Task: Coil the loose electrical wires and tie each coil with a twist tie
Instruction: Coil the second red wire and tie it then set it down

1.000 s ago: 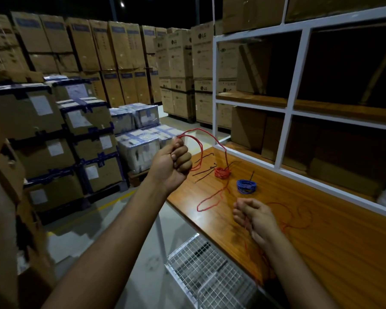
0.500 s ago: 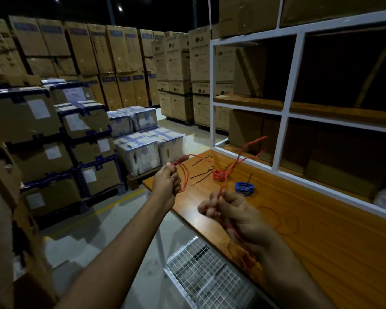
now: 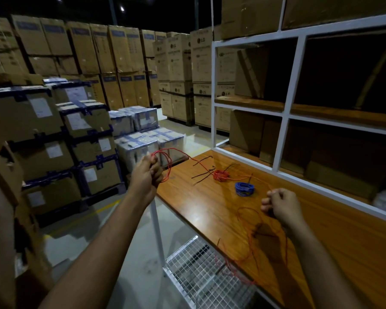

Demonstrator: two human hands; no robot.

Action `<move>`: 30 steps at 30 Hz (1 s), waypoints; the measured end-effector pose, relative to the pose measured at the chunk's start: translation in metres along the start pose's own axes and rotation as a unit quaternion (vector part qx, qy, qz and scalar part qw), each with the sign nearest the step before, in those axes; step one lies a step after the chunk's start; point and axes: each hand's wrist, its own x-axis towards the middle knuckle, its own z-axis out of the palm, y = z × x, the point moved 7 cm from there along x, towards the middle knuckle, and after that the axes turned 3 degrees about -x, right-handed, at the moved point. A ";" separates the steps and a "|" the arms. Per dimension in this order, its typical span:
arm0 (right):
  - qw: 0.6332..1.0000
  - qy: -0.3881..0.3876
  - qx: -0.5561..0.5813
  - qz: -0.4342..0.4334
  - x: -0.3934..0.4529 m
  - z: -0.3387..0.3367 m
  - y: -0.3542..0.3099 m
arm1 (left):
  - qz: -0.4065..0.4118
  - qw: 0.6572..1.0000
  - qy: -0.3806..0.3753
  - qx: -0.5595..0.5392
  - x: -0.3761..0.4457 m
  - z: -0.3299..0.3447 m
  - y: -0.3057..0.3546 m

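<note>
Warehouse bench, wood top (image 3: 210, 210), dim light. We're mid-coil on the red wire (image 3: 201, 165).

Wire state: a few loops bunched in our left hand (image 3: 146, 175), which is clenched around them just off the bench's left edge. From there the wire runs right and slightly down across the bench to our right hand (image 3: 281, 207), which pinches the strand between thumb and fingertips. So the live span's long axis is roughly left-to-right, loop end on the left, feed end on the right.

Past the right hand, the slack (image 3: 265, 239) drops toward us in loose curves on the bench, trailing over the near edge above the wire basket (image 3: 198, 277).

Call: the next loop likely means the right hand carries the strand leftward to the left hand. The right hand is nearer the slack, so it should feed.

Risk: the slack could snag at the bench edge.

Beyond the span, a red coil (image 3: 221, 175) and a blue coil (image 3: 244, 188) already lie on the bench, looking finished. Black ties (image 3: 202, 178) lie just left of the red coil, nearer the left hand. White shelf frame (image 3: 283, 121) stands behind.
</note>
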 end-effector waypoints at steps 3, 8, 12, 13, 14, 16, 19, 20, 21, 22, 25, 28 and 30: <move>0.972 0.082 -0.208 -0.072 -0.001 0.001 0.000 | 0.009 0.999 -0.026 0.023 -0.003 0.012 0.008; 0.911 -0.031 -0.382 -0.155 -0.026 0.055 -0.015 | 0.005 0.997 -0.067 0.043 -0.011 0.039 0.002; 0.859 -0.154 -0.406 -0.271 -0.057 0.084 -0.040 | 0.000 0.996 -0.062 0.070 -0.013 0.046 -0.002; 0.854 -0.159 -0.388 -0.307 -0.063 0.085 -0.048 | 0.000 0.995 -0.056 0.080 -0.013 0.044 -0.003; 0.856 -0.155 -0.357 -0.340 -0.069 0.083 -0.057 | -0.001 0.995 -0.051 0.091 -0.013 0.043 -0.004; 0.869 -0.120 -0.267 -0.400 -0.075 0.073 -0.074 | -0.004 0.993 -0.046 0.109 -0.013 0.040 -0.006; 0.879 -0.018 -0.164 -0.447 -0.073 0.050 -0.088 | -0.013 0.992 -0.062 0.111 -0.017 0.038 -0.009; 0.886 0.019 -0.148 -0.439 -0.069 0.043 -0.088 | -0.021 0.992 -0.074 0.104 -0.019 0.038 -0.009; 0.895 0.051 -0.140 -0.420 -0.062 0.038 -0.085 | -0.033 0.991 -0.094 0.095 -0.021 0.040 -0.009; 0.904 0.078 -0.141 -0.396 -0.053 0.033 -0.080 | -0.047 0.988 -0.120 0.085 -0.023 0.042 -0.008; 0.914 0.124 -0.184 -0.339 -0.026 0.025 -0.058 | -0.103 0.965 -0.234 0.055 -0.036 0.057 -0.003; 0.902 0.132 -0.255 -0.323 -0.008 0.024 -0.035 | -0.132 0.926 -0.352 0.024 -0.050 0.074 0.012; 0.896 0.110 -0.295 -0.314 0.000 0.029 -0.020 | -0.145 0.898 -0.416 -0.009 -0.056 0.085 0.022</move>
